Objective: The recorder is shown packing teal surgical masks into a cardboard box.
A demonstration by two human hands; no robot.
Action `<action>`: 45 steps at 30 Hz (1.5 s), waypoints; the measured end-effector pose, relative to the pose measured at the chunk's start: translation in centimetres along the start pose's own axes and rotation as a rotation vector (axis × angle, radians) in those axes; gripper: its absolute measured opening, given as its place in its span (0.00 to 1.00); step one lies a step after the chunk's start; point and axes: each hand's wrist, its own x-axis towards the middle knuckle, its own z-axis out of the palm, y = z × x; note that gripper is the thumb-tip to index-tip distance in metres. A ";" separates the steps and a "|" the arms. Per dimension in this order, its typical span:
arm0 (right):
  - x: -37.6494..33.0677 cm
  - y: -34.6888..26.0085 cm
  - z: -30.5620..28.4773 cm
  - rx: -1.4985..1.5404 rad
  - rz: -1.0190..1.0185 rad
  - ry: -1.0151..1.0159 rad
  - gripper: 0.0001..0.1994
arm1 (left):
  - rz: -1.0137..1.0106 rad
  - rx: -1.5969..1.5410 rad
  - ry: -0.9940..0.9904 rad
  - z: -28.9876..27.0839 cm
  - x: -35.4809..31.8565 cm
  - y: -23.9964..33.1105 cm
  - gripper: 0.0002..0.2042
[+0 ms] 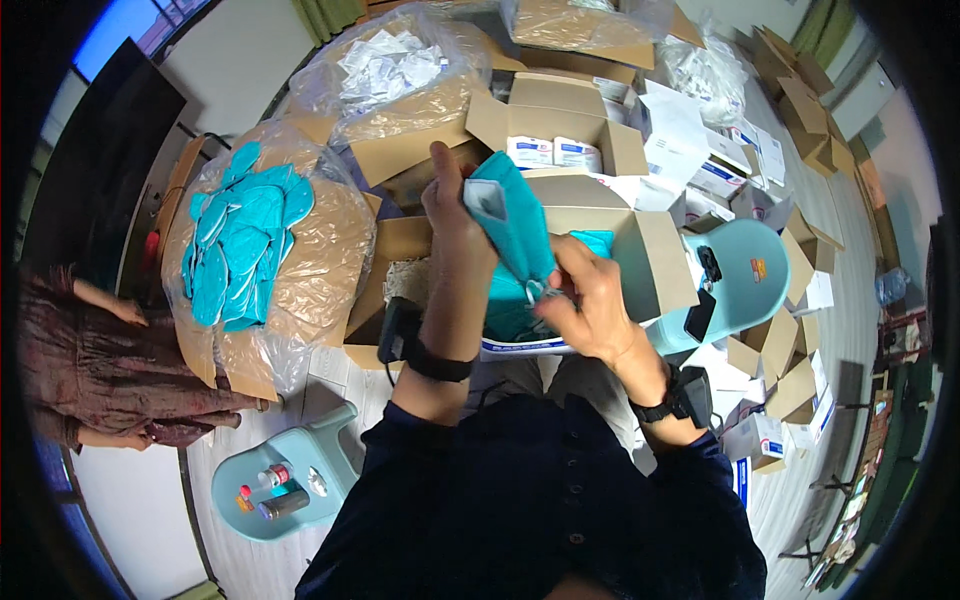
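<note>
Clearly, a teal pouch (525, 225) was held by both hands over an open carton

The left hand (455, 215) was clamped on the pouch's upper part, thumb upward, its pale open edge facing that side. The right hand (600, 300) was closed in a pinch on its lower end, beside a pale loop. The pouch stood tilted in front of the person's body, above the carton (655, 262), where more teal pieces (598, 241) lay.

The carton's right flap slanted outward near the right wrist; its far wall rose just beyond the hands, so the more open room was upward. Behind stood another carton (625, 150) with white packets (553, 153).

To the left, a plastic-lined carton (325, 250) bore a heap of teal pieces (240, 240). To the right, a pale blue stool (755, 270) held a dark flat device (700, 315); a second stool (335, 440) stood lower left, bearing a bottle (275, 475). Pale plank floor (825, 260) ran along the right, past piled boxes. Another person (110, 350) in a patterned garment was at the far left, near a dark screen (100, 180).
</note>
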 end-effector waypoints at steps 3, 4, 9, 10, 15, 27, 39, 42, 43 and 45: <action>-0.1 -0.1 1.5 -0.318 0.040 -0.017 0.13 | -0.043 -0.011 0.092 0.6 -0.8 0.5 0.32; 0.5 0.1 1.5 -0.188 0.181 0.020 0.11 | -0.076 0.114 0.125 0.4 -0.7 0.2 0.30; 4.4 -0.1 -0.3 0.572 0.544 -0.032 0.10 | -0.070 0.533 -0.271 -3.0 -2.0 6.0 0.14; 4.5 0.5 -0.1 0.536 0.562 -0.127 0.13 | -0.118 0.560 -0.344 -4.3 -2.2 6.6 0.12; 5.1 2.0 2.3 0.424 0.628 -0.355 0.17 | -0.273 0.353 0.135 -10.4 -2.6 9.1 0.08; 3.5 6.5 -1.0 0.178 0.798 -0.198 0.17 | -0.079 0.251 0.470 -38.7 10.5 22.9 0.33; 1.7 11.1 -1.5 -0.792 0.204 -0.701 0.15 | -0.098 1.065 -0.525 -7.3 7.5 10.3 0.15; 3.8 10.6 3.3 -0.773 0.348 -0.884 0.17 | -0.011 1.030 -0.819 -3.0 6.7 6.7 0.14; 4.2 10.8 5.1 -0.716 0.393 -0.897 0.17 | -0.018 0.988 -0.825 -2.3 6.3 5.5 0.14; 4.6 11.3 7.4 -0.697 0.566 -0.957 0.17 | -0.030 0.893 -0.866 -0.9 5.7 2.4 0.14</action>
